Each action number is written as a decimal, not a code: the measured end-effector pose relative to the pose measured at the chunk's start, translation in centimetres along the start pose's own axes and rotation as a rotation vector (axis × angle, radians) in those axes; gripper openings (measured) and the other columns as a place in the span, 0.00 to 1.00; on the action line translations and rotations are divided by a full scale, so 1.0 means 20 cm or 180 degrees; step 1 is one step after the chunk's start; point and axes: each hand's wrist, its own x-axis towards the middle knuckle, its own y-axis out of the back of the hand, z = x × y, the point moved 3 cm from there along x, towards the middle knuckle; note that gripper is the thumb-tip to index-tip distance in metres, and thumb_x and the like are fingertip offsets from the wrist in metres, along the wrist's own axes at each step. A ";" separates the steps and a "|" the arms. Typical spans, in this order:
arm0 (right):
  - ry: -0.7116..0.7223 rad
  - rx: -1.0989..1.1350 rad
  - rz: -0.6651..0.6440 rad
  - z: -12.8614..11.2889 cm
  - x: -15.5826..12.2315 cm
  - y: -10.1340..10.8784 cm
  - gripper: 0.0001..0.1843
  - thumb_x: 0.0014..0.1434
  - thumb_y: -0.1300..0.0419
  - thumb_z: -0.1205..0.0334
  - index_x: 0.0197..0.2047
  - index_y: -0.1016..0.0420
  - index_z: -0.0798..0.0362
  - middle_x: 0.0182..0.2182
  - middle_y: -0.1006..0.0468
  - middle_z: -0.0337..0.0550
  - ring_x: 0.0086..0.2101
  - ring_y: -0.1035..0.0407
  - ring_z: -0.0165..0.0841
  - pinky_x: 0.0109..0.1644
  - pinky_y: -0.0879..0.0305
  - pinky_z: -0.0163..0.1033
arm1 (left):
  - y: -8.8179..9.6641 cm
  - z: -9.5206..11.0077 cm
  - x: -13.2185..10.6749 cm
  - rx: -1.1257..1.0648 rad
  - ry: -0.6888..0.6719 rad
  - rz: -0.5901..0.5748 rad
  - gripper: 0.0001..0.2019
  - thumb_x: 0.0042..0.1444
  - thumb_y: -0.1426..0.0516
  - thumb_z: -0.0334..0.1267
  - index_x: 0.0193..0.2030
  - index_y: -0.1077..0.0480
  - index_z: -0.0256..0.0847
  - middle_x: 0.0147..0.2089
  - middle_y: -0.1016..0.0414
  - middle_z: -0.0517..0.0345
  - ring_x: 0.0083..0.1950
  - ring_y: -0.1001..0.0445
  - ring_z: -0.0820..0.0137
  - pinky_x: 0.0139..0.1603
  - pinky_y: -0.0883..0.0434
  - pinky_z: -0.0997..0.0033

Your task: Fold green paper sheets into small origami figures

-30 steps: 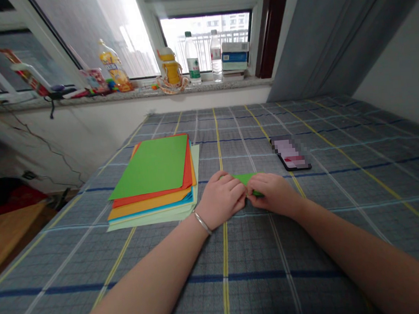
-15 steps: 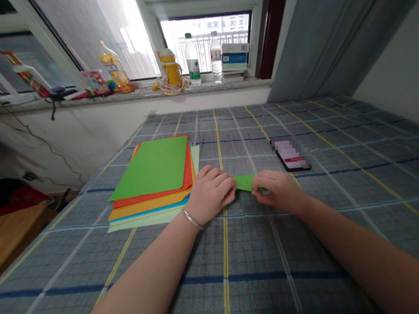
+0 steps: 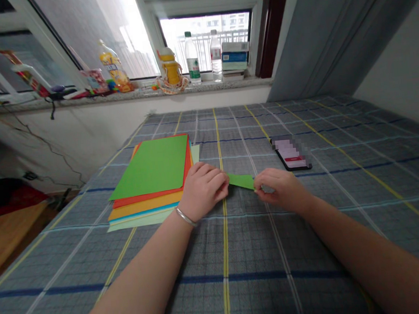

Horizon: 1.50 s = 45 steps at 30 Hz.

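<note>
Between my two hands stretches a small green strip of paper, just above or on the plaid cloth. Its left end is pinched in my left hand, which wears a silver bangle on the wrist. The right end sits in the closed fingers of my right hand. My fingers hide both ends of the strip. Close on the left lies a stack of coloured paper, a green sheet on top and red, orange, blue and pale green edges showing below. My left hand overlaps its right edge in the view.
A phone lies beyond my right hand on the plaid cloth. Along the windowsill stand a yellow bottle, two clear bottles, a juice bottle and small boxes. A grey curtain hangs at the right.
My left hand has shifted left, and more of the green paper strip shows between my hands. My right hand has moved slightly right.
</note>
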 end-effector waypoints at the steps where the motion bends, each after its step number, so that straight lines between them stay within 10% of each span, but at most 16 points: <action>1: -0.0014 -0.0002 0.0027 0.01 0.00 0.01 0.04 0.56 0.45 0.68 0.32 0.32 0.50 0.33 0.23 0.40 0.36 0.30 0.33 0.42 0.35 0.39 | 0.01 -0.02 0.00 -0.0002 0.0052 0.0038 0.05 0.58 0.46 0.33 0.32 0.32 0.42 0.32 0.24 0.61 0.37 0.30 0.69 0.45 0.37 0.63; 9: -0.0373 -0.0025 0.0659 0.09 -0.03 0.06 0.01 0.58 0.43 0.64 0.35 0.31 0.48 0.37 0.22 0.42 0.40 0.28 0.36 0.45 0.32 0.43 | 0.02 -0.15 -0.05 -0.0062 0.0950 0.0563 0.03 0.54 0.45 0.31 0.30 0.34 0.42 0.33 0.24 0.60 0.38 0.29 0.66 0.43 0.37 0.63; 14: -0.0342 -0.0440 0.0774 0.01 0.00 0.08 0.23 0.60 0.42 0.56 0.58 0.34 0.50 0.53 0.26 0.49 0.52 0.33 0.42 0.56 0.37 0.50 | 0.01 -0.04 -0.03 -0.0216 0.0667 0.0564 0.03 0.56 0.45 0.33 0.31 0.34 0.43 0.34 0.23 0.62 0.38 0.30 0.68 0.47 0.38 0.63; 45: 0.0314 -0.0877 0.0304 -0.18 0.04 0.03 0.16 0.63 0.45 0.61 0.53 0.26 0.50 0.48 0.21 0.40 0.47 0.31 0.38 0.49 0.34 0.45 | -0.01 0.14 0.02 -0.0390 0.0325 0.0386 0.05 0.54 0.46 0.31 0.29 0.33 0.41 0.31 0.26 0.62 0.37 0.33 0.69 0.52 0.40 0.60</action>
